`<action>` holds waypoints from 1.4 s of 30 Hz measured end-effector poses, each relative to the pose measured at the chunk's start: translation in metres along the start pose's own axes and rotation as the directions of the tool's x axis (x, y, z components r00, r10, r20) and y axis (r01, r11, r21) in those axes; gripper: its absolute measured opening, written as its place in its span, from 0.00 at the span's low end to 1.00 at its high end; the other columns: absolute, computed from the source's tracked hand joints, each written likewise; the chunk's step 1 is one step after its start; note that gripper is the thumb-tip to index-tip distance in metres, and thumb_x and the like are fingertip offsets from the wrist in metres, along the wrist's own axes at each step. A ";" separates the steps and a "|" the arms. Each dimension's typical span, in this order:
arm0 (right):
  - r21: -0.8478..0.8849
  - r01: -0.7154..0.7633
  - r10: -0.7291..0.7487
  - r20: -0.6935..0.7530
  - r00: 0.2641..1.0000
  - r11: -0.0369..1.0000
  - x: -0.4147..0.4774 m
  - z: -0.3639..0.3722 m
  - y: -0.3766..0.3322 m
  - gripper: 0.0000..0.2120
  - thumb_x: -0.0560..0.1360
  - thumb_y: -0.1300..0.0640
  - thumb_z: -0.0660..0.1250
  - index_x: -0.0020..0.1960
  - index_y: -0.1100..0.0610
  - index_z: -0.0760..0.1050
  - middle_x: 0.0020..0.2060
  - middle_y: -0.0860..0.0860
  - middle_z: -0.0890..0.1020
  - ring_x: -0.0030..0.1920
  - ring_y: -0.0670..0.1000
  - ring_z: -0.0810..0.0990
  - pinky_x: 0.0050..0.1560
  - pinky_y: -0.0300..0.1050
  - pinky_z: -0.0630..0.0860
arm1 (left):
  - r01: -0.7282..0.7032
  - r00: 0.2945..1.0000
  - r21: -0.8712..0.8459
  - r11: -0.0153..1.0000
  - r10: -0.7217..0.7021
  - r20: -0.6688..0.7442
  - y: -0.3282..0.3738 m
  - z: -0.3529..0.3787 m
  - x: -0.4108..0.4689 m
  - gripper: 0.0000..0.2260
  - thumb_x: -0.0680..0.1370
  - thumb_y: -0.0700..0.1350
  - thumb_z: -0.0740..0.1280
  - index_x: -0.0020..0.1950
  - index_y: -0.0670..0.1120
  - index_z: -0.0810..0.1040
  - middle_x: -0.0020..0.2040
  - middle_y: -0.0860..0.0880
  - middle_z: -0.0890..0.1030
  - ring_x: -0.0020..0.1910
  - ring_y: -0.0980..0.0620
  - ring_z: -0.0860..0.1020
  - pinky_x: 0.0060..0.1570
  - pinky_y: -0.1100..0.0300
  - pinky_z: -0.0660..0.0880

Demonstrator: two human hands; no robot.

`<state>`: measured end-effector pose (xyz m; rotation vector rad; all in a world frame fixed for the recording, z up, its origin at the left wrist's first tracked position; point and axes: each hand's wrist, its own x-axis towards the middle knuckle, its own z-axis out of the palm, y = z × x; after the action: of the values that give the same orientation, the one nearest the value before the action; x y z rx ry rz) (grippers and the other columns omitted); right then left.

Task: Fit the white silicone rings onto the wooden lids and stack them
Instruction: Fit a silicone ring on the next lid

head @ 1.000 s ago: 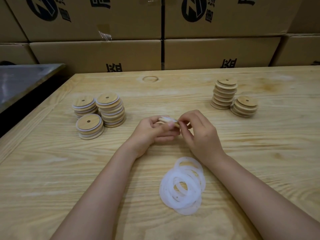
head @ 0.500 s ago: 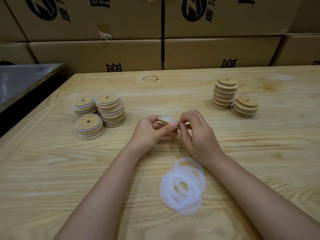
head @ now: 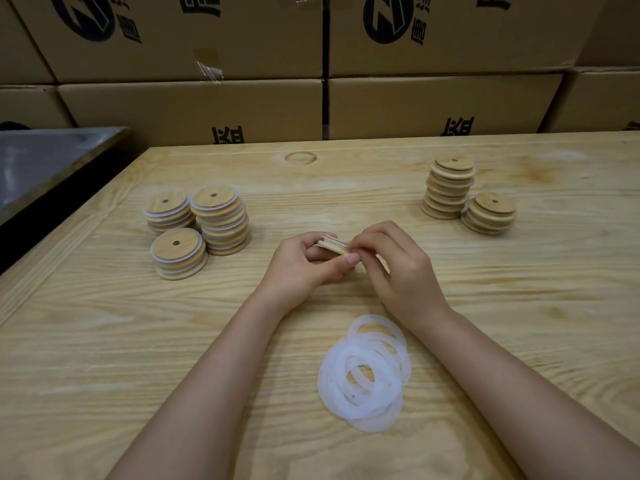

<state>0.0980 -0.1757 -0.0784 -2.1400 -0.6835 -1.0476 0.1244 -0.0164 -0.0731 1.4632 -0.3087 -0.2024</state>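
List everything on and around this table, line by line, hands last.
Ringed lid stacks: three, wood with white edges, table's left side.
Bare lid stacks: two, wood, far right.
Loose rings: one overlapping pile, translucent white, near centre between the forearms.
Held lid: one, wood with a white ring at its edge, between both hands.
Table: one, pale wood.
Cardboard boxes: several, brown with black print, behind the table.
Metal surface: one, dark grey, far left.
Left hand: grips the Held lid.
Right hand: pinches its edge.
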 end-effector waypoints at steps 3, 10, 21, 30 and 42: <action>0.058 -0.053 0.052 0.015 0.999 0.997 0.000 0.002 0.001 0.04 0.73 0.71 0.66 0.45 0.66 0.78 0.41 0.55 0.78 0.42 0.52 0.78 0.43 0.50 0.77 | 0.017 1.000 -0.019 1.000 -0.018 -0.011 0.000 -0.001 0.001 0.23 0.68 0.38 0.75 0.61 0.37 0.74 0.41 0.47 0.85 0.45 0.51 0.84 0.40 0.63 0.79; 0.351 -0.553 0.556 0.103 0.825 0.756 0.002 0.004 0.010 0.06 0.74 0.60 0.69 0.44 0.50 0.76 0.44 0.45 0.79 0.47 0.44 0.79 0.46 0.39 0.77 | -0.003 1.000 -0.023 1.000 0.003 0.006 0.000 -0.011 0.005 0.30 0.66 0.30 0.73 0.65 0.47 0.71 0.48 0.43 0.83 0.46 0.51 0.82 0.46 0.60 0.79; 0.510 -0.678 0.676 0.229 0.700 0.529 0.004 0.001 0.015 0.05 0.71 0.65 0.72 0.39 0.56 0.80 0.34 0.48 0.83 0.39 0.48 0.82 0.41 0.38 0.79 | -0.150 0.987 0.091 0.984 0.143 0.075 -0.002 -0.008 0.005 0.34 0.68 0.19 0.62 0.61 0.55 0.73 0.58 0.55 0.75 0.50 0.54 0.79 0.48 0.59 0.79; 0.477 -0.704 0.655 0.300 0.693 0.526 0.004 0.003 0.011 0.06 0.75 0.65 0.68 0.41 0.57 0.76 0.37 0.52 0.81 0.41 0.53 0.81 0.51 0.55 0.77 | -0.106 0.991 0.117 0.987 0.095 0.092 0.001 -0.007 0.003 0.37 0.71 0.24 0.65 0.70 0.57 0.61 0.53 0.39 0.79 0.48 0.45 0.80 0.50 0.50 0.80; 0.487 -0.665 0.617 0.285 0.733 0.565 0.003 0.004 0.011 0.08 0.75 0.67 0.67 0.40 0.55 0.75 0.38 0.49 0.80 0.42 0.51 0.80 0.49 0.58 0.79 | -0.162 0.967 0.230 0.960 0.201 -0.159 -0.004 -0.007 0.009 0.18 0.75 0.27 0.62 0.49 0.51 0.70 0.43 0.48 0.79 0.41 0.52 0.79 0.49 0.52 0.78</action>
<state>0.1092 -0.1794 -0.0810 -1.6678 -0.1463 -0.2829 0.1352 -0.0133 -0.0773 1.6448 -0.3228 0.1174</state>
